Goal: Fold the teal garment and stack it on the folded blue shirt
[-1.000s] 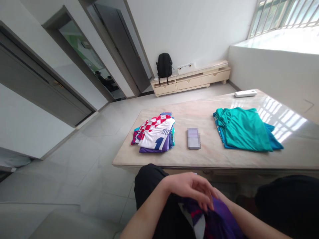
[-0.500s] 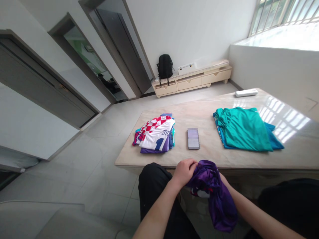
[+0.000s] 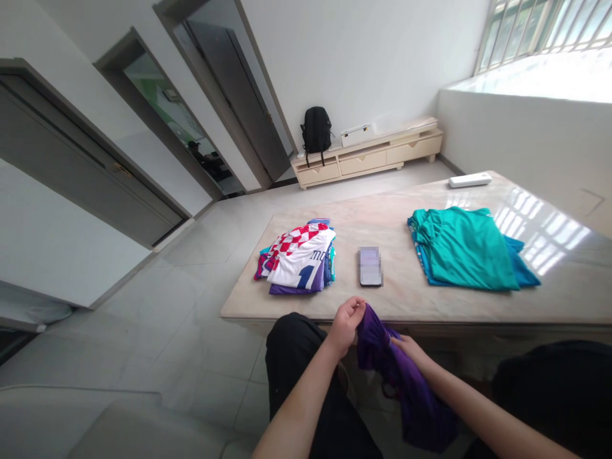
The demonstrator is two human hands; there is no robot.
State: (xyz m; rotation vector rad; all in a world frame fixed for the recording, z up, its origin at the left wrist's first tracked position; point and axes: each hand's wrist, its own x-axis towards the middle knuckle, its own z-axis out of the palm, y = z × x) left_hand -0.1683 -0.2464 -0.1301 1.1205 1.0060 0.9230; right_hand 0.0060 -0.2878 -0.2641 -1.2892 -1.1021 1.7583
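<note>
— What's the purple garment [image 3: 406, 389] like?

— Deep purple, thin and shiny, bunched and crumpled rather than flat. Its upper edge is gathered into a narrow peak, and the rest hangs down in loose folds.

— And where is it?

— Just below the near edge of the marble table [image 3: 478, 306], off its top, nearest the phone lying there.

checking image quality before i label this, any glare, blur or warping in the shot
Head view: window glare washes the far right of the table; the phone screen is pixelated; door frames bow from wide-angle distortion; the left hand, right hand and purple garment look sharp, evenly lit.
</note>
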